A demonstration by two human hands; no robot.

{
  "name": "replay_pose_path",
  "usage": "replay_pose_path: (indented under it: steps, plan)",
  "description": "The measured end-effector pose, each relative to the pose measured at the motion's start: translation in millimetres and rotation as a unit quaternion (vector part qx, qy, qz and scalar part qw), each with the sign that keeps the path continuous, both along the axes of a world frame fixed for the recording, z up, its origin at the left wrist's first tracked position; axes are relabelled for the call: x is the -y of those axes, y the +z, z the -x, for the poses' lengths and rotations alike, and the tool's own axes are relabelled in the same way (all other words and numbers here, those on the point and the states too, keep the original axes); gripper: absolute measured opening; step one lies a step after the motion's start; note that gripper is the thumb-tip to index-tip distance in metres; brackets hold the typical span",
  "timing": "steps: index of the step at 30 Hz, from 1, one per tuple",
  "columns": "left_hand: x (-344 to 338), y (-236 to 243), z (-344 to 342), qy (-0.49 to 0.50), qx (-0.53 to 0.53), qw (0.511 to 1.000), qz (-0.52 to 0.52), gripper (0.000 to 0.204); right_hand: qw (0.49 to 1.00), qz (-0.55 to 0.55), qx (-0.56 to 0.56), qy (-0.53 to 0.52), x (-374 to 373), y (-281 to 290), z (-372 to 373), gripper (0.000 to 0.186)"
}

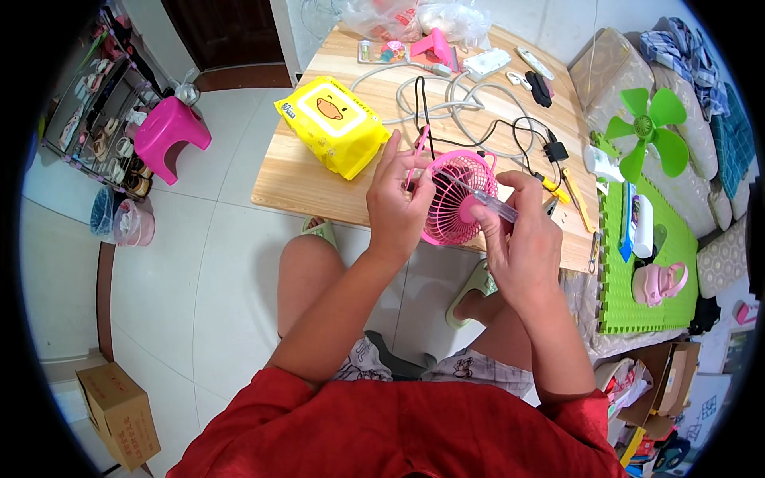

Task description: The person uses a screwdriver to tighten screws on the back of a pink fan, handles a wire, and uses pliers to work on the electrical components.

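Left hand (398, 199) curled at pink fan (454, 223), its hold unclear, right hand (526, 239) wrapped around clear-handled screwdriver (496, 205), tip indistinct.

From the person's head, the wide fisheye view looks steeply down over the red cloth shirt (414, 434), close above the bare hands (394, 203) and pale wood-grain surface (319, 179), taking in white tiled floor (239, 295).

Wooden table (307, 182) under yellow pack (335, 131), grey cable (441, 70)
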State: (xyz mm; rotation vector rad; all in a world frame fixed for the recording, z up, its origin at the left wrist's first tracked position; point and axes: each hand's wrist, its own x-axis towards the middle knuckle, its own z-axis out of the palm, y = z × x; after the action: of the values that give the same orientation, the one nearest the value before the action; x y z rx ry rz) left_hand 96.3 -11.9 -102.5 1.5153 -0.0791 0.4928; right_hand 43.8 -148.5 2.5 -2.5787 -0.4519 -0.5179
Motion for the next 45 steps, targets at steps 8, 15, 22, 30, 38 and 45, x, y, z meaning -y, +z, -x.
replay_pose_path:
  steps: [8, 15, 22, 30, 38, 45]
  plan:
    - [-1, -4, -1, 0.009, 0.014, 1.000, -0.008, 0.016, 0.998, 0.064, 0.003, -0.012, 2, -3, -1, 0.023]
    - [1, -3, -1, 0.009, 0.016, 1.000, -0.011, 0.014, 1.000, -0.024, 0.008, 0.011, 2, -4, -2, 0.020]
    - [0, -4, -1, 0.003, -0.003, 1.000, -0.016, 0.015, 1.000, 0.003, 0.018, -0.008, 0, -2, -1, 0.019]
    - [-1, 0, 0, 0.007, -0.005, 1.000, -0.016, 0.014, 0.998, 0.058, 0.030, -0.015, 4, -1, 0, 0.017]
    - [-1, -11, -3, 0.018, 0.026, 0.999, -0.013, 0.013, 0.999, -0.022, -0.018, 0.017, 1, -4, -2, 0.015]
    - [3, -12, -4, 0.041, 0.053, 0.998, -0.006, 0.015, 0.998, 0.008, 0.056, 0.040, 2, -7, -10, 0.018]
